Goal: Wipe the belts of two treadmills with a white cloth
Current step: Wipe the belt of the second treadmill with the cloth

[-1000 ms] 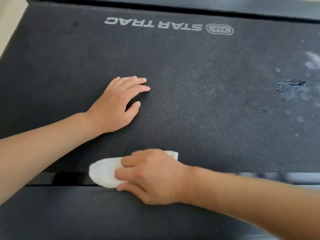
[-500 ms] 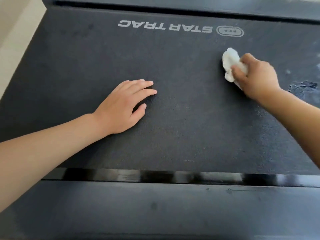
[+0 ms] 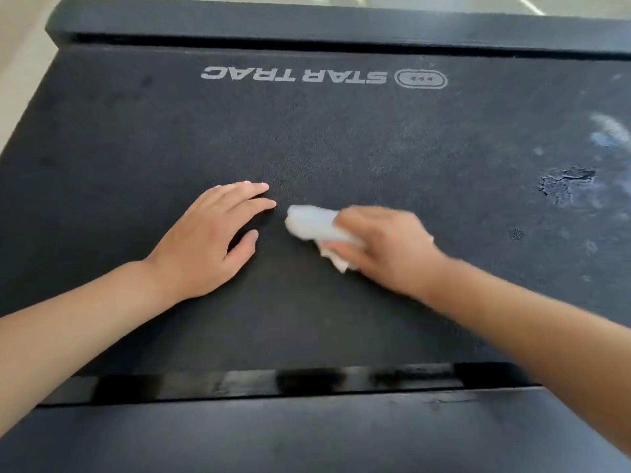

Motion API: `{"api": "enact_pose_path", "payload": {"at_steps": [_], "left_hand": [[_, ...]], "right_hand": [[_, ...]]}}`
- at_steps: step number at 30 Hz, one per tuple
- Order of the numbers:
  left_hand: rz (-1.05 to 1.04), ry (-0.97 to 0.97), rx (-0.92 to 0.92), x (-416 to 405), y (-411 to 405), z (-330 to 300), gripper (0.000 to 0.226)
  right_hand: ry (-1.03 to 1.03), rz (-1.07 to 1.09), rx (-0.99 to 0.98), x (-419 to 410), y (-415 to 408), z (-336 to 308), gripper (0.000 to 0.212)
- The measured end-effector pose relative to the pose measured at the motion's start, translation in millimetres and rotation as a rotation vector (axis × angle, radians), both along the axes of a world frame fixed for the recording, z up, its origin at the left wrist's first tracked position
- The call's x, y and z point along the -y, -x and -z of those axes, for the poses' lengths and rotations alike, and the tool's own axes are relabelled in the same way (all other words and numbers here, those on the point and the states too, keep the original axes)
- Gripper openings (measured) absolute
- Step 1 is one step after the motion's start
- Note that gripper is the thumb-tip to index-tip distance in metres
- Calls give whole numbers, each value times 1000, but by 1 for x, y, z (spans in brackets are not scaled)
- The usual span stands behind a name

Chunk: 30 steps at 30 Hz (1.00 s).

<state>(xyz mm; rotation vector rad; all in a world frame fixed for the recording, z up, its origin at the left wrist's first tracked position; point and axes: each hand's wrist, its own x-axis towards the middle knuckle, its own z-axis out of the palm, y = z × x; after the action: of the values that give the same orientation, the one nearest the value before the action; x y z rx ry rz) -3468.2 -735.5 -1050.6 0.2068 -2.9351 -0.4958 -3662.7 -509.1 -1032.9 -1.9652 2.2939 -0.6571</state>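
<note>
Pressing down on the treadmill belt [image 3: 341, 319] with my left hand [image 3: 208, 240], I keep its fingers [image 3: 249, 196] released and laid flat, the palm bearing on the dark, grainy rubber. My right hand [image 3: 386, 247] is blurred, but its fingers are plainly clenched round the white cloth [image 3: 312, 223], which is bunched against the belt just beside my left fingertips, with a ragged corner sticking out under my palm. Beyond both hands, the STAR TRAC logo [image 3: 293, 76] reads upside down near the far edge of the belt. Off to the right sits a scuffed patch [image 3: 566, 182] where the rubber looks chipped, with pale smears [image 3: 607, 131] above it. A glossy black strip [image 3: 307, 382] runs across the near edge of the belt.
</note>
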Motion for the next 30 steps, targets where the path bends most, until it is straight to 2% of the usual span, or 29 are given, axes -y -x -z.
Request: {"api": "enact_pose_path", "payload": {"at_steps": [3,4,6,9,13,15,17,21,22,24,26,30], "left_hand": [[-15,-2,-12,-2,1,1,48],[-20,-2,-15,-3,1,1,48],[-23,-2,-22,-4,1,1,48],[-25,4,-33,-3,1,2,48],[-11,-9,-11,0,2,3,50],[-17,-18,10,1,1,2,51],[-2,-19,10,2,1,2,50],[-5,-27,9,3,-5,3,49],[-6,-24,10,4,-6,3,49],[9,-12,12,6,-7,2,49],[24,0,13,11,-7,0,49],[-35,-42,2,25,0,-2,45]], "right_hand": [[-78,572,-110,10,121,-8,32],[-109,695,-127,10,148,-11,37],[-128,793,-135,13,159,-14,39],[-97,616,-134,24,83,-7,37],[-43,-12,2,12,-66,-3,25],[-85,-224,46,3,-79,-2,24],[-59,-122,31,11,-45,-3,28],[-110,621,-140,36,116,-9,40],[-138,758,-160,35,149,-14,40],[-158,881,-171,34,171,-14,42],[-167,822,-184,40,135,-12,43],[-216,312,-75,41,-15,-5,41]]}}
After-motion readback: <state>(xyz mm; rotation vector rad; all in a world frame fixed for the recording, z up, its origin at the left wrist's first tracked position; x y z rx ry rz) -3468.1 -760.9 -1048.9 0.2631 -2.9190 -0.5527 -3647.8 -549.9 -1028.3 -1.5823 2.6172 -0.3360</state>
